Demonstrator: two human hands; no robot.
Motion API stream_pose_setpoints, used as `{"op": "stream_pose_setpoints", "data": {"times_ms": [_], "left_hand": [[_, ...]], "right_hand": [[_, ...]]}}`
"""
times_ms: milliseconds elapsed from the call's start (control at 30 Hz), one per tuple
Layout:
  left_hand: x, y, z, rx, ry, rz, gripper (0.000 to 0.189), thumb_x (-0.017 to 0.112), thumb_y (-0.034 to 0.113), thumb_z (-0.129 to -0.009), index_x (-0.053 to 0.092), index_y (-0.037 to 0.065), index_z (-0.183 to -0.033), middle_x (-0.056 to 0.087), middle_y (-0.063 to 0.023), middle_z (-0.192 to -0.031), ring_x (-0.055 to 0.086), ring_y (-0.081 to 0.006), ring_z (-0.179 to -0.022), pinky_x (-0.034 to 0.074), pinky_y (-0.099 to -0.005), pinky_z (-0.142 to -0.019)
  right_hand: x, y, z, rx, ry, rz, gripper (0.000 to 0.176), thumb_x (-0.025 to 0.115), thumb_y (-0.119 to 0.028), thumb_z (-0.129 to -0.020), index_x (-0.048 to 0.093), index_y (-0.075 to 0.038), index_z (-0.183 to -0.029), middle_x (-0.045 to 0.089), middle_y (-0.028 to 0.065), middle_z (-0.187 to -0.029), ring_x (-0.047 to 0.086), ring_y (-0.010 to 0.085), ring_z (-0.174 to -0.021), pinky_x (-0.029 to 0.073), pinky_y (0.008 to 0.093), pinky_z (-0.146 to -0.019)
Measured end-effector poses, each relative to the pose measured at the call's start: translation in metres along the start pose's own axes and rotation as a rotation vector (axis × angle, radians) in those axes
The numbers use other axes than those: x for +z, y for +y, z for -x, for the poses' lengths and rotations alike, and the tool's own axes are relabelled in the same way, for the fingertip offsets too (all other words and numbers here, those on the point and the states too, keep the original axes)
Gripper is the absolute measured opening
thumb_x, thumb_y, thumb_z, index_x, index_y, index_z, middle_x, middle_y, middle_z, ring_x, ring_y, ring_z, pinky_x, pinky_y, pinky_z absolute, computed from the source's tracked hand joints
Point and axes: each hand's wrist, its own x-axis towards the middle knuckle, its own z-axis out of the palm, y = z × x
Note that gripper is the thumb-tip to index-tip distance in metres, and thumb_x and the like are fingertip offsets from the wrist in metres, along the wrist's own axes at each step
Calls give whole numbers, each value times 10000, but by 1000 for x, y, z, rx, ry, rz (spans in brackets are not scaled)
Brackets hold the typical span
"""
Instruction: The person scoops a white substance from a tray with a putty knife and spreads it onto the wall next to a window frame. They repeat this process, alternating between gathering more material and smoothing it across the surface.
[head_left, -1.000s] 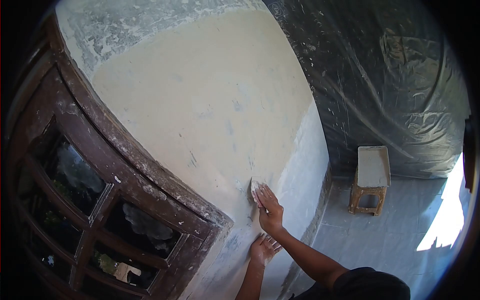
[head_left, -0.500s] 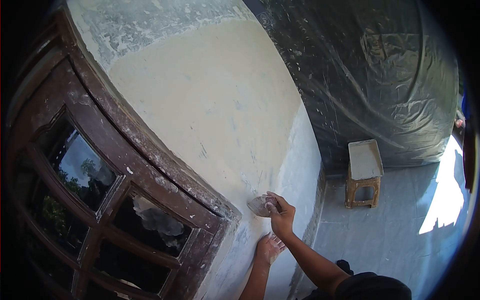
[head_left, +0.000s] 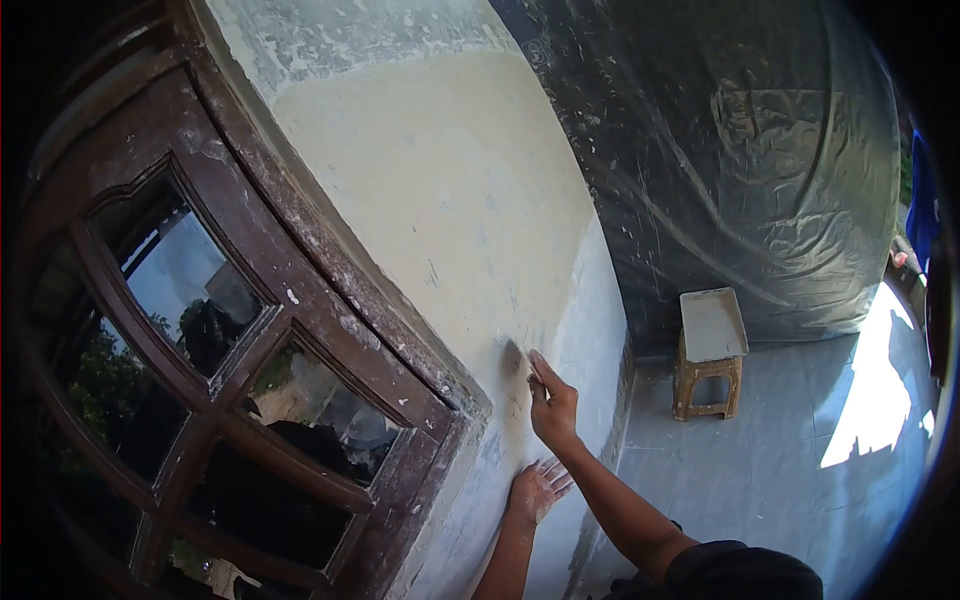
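Against the wall [head_left: 440,200], which is partly covered in cream filler, my right hand [head_left: 555,402] is closed on a scraper [head_left: 517,368]. The scraper's blade is blurred and seen nearly edge-on, close to the wall surface; whether it touches cannot be told. Below it, my left hand [head_left: 540,490] lies against the wall with its fingers spread and whitish dust on them. Nothing shows in that hand.
A brown door [head_left: 215,400] with glass panes is at the left. Dark plastic sheeting [head_left: 750,180] hangs at the right. On the tiled floor [head_left: 740,490], a brown stool [head_left: 708,388] bears a pale tray [head_left: 713,325]. A blue item hangs at the far right edge.
My right hand has moved slightly up the wall, and the scraper has turned from broad side to nearly edge-on. My left hand stays on the wall. The camera view has shifted a little.
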Motion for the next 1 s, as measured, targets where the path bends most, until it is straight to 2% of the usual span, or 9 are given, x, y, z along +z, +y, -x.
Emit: {"op": "stream_pose_setpoints", "data": {"times_ms": [33, 100, 233, 433, 567, 700, 800, 867, 1000], "left_hand": [[0, 1, 1, 10, 19, 10, 595, 442, 389, -1038, 349, 38, -1508, 443, -188, -1512, 451, -371, -1376, 314, -541, -1157], [0, -1, 3, 69, -1, -30, 585, 438, 382, -1041, 352, 36, -1505, 454, -184, -1496, 461, -364, -1362, 324, -539, -1149], [-1, -8, 9, 289, -41, -171, 548, 423, 353, -1054, 365, 30, -1492, 497, -167, -1435, 501, -338, -1306, 366, -531, -1114], [0, -15, 16, 621, -69, -408, 494, 400, 311, -1074, 384, 20, -1473, 561, -142, -1342, 561, -299, -1223, 427, -520, -1063], [16, -6, 14, 70, 228, 44, 485, 414, 366, -1062, 497, 38, -1409, 587, -167, -1331, 576, -293, -1228, 447, -472, -1057], [-25, -29, -18, 261, 51, 163, 484, 428, 346, -1029, 467, 67, -1423, 509, -180, -1447, 520, -363, -1320, 406, -536, -1087], [-8, -44, -46, 306, 105, 155, 478, 425, 339, -1025, 471, 64, -1414, 512, -186, -1438, 526, -373, -1307, 406, -537, -1086], [11, -58, -65, 320, 137, 145, 475, 423, 335, -1023, 473, 62, -1408, 514, -189, -1433, 530, -380, -1298, 406, -537, -1084], [58, -104, -109, 307, 183, 133, 467, 419, 326, -1019, 477, 57, -1397, 519, -197, -1421, 537, -393, -1280, 405, -538, -1082]], "right_hand": [[8, 6, 8, -22, -68, 24, 480, 593, 69, -928, 595, -50, -1393, 677, 204, -1295, 690, 158, -1026, 517, 285, -949], [16, -3, 41, -32, -115, 23, 535, 613, 89, -889, 565, -34, -1407, 554, 226, -1432, 488, 330, -1384, 419, 360, -1133], [4, -39, 121, -4, -290, 60, 586, 632, 88, -859, 538, -9, -1429, 509, 229, -1486, 429, 335, -1441, 342, 389, -1190], [-41, -40, 119, -23, -249, 25, 511, 588, 126, -850, 626, -9, -1342, 657, 226, -1310, 608, 334, -1282, 457, 422, -1087], [-15, -24, 41, 108, -26, -14, 487, 576, 112, -893, 600, -14, -1362, 611, 235, -1362, 562, 378, -1308, 497, 394, -1053], [11, -35, 89, 18, -218, -8, 455, 621, 4, -942, 578, -37, -1394, 583, 275, -1376, 484, 375, -1389, 381, 408, -1158], [-36, -43, 121, -69, -365, -35, 422, 621, -8, -944, 605, -35, -1365, 643, 253, -1301, 564, 381, -1309, 425, 408, -1112], [-87, -56, 110, 201, -637, -34, 368, 633, -22, -945, 644, -23, -1312, 707, 211, -1117, 674, 323, -1068, 498, 370, -965], [-160, 23, 66, 525, -564, -5, 296, 649, -65, -957, 678, -43, -1251, 743, 150, -938, 657, 138, -800, 514, 302, -769]]}}
